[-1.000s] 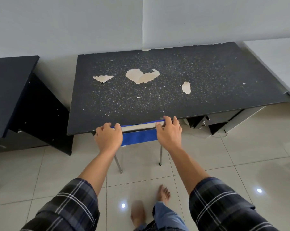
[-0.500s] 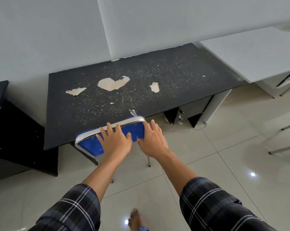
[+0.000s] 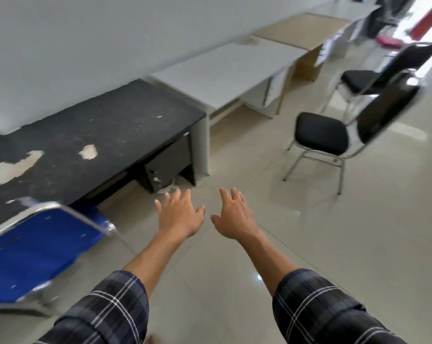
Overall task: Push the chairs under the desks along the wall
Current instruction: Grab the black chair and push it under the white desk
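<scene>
Two bare forearms in shot; left sleeve (image 3: 105, 311) and right sleeve (image 3: 326, 309) both dark plaid, navy-grey crossed by thin white lines, cuffs ending below the elbow; left hand (image 3: 179, 216) and right hand (image 3: 234, 217) bare, no rings or watch.

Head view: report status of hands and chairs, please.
Open, empty: left hand, right hand. Blue chair at black desk edge. Near black chair and far black chair out on floor, not under desks.

Pale grey wall (image 3: 85, 45), glossy beige floor tiles (image 3: 358, 232) with light glints (image 3: 259, 277), daylight glare (image 3: 418, 3) far right.
</scene>
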The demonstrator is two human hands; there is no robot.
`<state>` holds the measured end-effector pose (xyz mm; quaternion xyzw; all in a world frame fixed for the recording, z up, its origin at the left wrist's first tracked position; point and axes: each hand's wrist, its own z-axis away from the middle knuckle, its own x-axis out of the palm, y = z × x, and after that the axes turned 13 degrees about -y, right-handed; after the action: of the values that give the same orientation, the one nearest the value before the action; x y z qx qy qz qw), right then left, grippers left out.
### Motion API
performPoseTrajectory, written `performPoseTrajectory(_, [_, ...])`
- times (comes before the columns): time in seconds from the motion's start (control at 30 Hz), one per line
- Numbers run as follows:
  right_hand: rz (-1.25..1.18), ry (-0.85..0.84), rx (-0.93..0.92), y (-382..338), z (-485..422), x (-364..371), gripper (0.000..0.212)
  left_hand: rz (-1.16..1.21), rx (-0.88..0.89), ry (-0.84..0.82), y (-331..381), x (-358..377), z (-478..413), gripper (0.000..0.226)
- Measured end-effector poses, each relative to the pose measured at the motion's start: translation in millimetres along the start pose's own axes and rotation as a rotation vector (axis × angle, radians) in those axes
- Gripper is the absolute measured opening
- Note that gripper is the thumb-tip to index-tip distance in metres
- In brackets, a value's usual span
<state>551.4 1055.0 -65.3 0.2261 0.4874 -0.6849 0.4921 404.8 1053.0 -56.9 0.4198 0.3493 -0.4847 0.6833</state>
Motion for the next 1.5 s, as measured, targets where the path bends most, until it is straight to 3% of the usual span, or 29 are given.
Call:
performPoseTrajectory(0.3, [-0.196,0.175,0.334,182,45,-88,0.086,-0.146,0.357,-0.054,211,35,-26,0.075])
performPoseTrajectory(0.57, [-0.326,0.280,0.574,295,26,-148,0.086,-0.223,0.608,-0.220,356,61,-101,0.077])
performPoseTrajectory(0.7, [-0.357,0.292,0.633,328,16,-173,0.085,-0.257,0.659,-0.280,393,61,-125,0.079])
performPoseTrajectory(0.9, [-0.474,0.427,0.777,394,-6,-233,0.086,-0.342,0.825,-0.329,509,49,-177,0.076])
performPoseTrajectory(1.27, [-0.550,0.524,0.839,551,-35,-309,0.086,-0.405,0.880,-0.306,697,86,-217,0.077])
performPoseTrajectory(1.5, [-0.534,0.437,0.796,671,-49,-386,0.087,-0.345,0.824,-0.265,836,96,-242,0.075])
